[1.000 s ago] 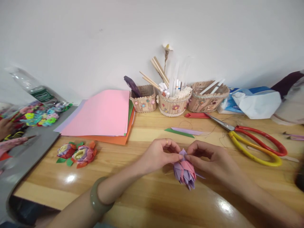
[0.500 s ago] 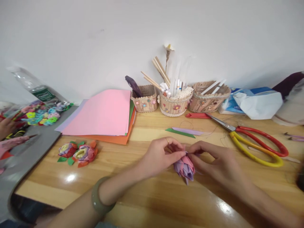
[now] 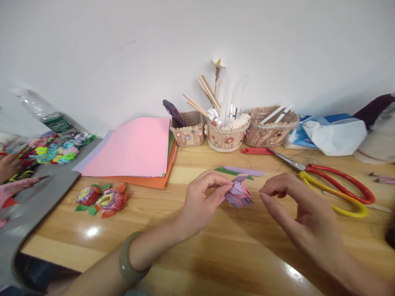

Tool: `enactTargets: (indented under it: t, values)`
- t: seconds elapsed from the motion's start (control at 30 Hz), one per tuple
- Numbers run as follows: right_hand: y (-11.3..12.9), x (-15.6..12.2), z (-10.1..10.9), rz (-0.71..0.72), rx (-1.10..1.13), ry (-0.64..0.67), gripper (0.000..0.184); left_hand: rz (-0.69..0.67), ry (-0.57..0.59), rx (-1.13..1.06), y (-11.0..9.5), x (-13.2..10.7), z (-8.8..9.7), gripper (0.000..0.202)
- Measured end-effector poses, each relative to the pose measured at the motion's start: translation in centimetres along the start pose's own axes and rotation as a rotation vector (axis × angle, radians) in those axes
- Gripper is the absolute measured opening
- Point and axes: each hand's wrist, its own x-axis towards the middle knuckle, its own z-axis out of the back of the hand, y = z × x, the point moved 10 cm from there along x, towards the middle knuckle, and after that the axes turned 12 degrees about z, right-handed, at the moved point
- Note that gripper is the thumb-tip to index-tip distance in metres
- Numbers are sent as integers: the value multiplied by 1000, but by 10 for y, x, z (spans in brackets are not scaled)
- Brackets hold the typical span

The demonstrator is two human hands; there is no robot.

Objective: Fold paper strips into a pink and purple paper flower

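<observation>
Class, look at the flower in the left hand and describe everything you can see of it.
The flower looks made of folded paper, with overlapping, pointed petals in lilac and pink. A lilac piece juts out at its top. It is tilted rather than upright, over the wooden table; whether it touches the tabletop is hard to tell. The left hand pinches it at its left side between thumb and fingers. The right hand is beside it, not touching.
</observation>
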Motion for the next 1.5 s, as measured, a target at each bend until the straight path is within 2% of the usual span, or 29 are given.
enactTargets:
  t: [0.1,0.17,0.2,0.37,0.6,0.77,0.87,1.1,1.23,1.5]
  values:
    - [-7,-6,-20,-172,156,164,14,-367,-22,288,-32,-16,-7,9]
    - [-11,-10,-30,-262,236,211,21,-492,-15,386,-39,-24,-13,10]
    - [-13,-12,-33,-297,263,213,24,-499,-12,404,-38,-24,-15,10]
    - [-24,-19,-46,-430,369,226,27,-266,4,296,-15,-13,-13,5]
    - [-25,-20,-50,-483,448,245,26,-219,79,239,-7,-12,-18,3]
    - [-30,-23,-55,-482,473,269,29,-36,177,183,10,-8,-27,6]
    - [-32,-23,-59,-496,494,291,30,29,224,150,16,-7,-32,6]
    - [-32,-20,-57,-493,419,291,31,236,151,-196,31,-4,-26,13]
    - [-28,-19,-53,-467,376,280,33,243,129,-282,29,-5,-25,17]
    - [-22,-19,-51,-427,335,275,34,255,128,-456,40,-6,-23,15]
